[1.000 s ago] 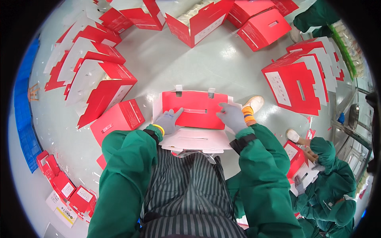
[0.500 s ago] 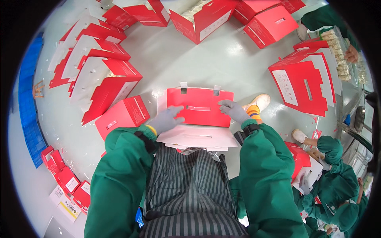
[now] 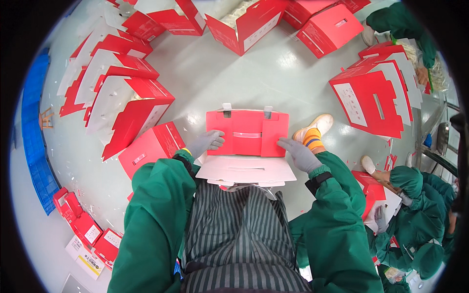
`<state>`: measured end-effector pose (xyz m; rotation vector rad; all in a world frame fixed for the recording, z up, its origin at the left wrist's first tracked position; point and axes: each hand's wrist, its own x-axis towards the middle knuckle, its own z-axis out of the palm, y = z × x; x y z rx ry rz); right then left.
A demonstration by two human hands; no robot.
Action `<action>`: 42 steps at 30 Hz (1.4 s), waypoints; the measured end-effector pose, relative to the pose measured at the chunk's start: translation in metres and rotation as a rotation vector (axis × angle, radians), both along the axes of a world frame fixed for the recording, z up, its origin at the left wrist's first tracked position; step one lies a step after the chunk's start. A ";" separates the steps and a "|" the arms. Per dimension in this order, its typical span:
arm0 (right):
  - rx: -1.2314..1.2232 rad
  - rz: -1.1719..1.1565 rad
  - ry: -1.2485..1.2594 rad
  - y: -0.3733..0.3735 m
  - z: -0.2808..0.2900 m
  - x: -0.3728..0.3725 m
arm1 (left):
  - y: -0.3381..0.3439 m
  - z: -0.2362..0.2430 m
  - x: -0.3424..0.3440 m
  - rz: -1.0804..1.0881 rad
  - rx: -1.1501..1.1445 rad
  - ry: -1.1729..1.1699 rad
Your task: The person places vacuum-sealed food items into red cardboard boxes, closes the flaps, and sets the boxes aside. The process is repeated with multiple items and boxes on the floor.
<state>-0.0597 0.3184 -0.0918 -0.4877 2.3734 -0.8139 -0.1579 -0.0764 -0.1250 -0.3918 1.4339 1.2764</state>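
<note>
A red carton sits upright in front of me, with a clear strip handle across its middle and two pale tabs at its top edge. Its white flap lies folded out toward my striped apron. My left hand, in a grey glove, has its fingers curled on the carton's left edge. My right hand, gloved the same, grips the right edge with its fingertips. Both hands sit at about handle height.
Open red boxes ring me on the pale floor. Blue plastic pallets line the far left. Co-workers in green work at right, beside a metal frame. A white-and-orange shoed foot stands by my carton.
My hands have moved outward from near the handle to the carton's side edges. Vertical fold lines now show on the red panel. The co-worker at top right has reached further into view.
</note>
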 end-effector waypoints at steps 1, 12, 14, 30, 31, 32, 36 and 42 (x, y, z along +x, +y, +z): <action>0.035 0.022 -0.026 0.000 0.005 0.005 | -0.004 -0.002 0.000 0.011 -0.019 -0.027; -0.036 -1.098 -0.447 -0.041 -0.029 -0.039 | -0.019 0.010 0.000 0.673 0.037 -0.128; 0.100 -1.058 -0.433 -0.044 -0.026 -0.043 | -0.002 0.012 0.010 0.382 -0.252 0.189; 0.267 -0.229 0.263 -0.195 -0.019 -0.114 | 0.037 -0.047 0.063 0.603 -0.511 0.442; 0.243 -0.237 0.277 -0.197 -0.023 -0.115 | 0.040 -0.046 0.064 0.594 -0.530 0.480; 0.232 -0.241 0.264 -0.196 -0.027 -0.115 | 0.042 -0.045 0.064 0.585 -0.549 0.518; 0.127 -0.249 0.351 -0.188 -0.033 -0.111 | 0.047 -0.043 0.068 0.569 -0.648 0.620; -0.069 -0.315 0.404 -0.193 -0.042 -0.118 | 0.047 -0.048 0.072 0.685 -0.507 0.567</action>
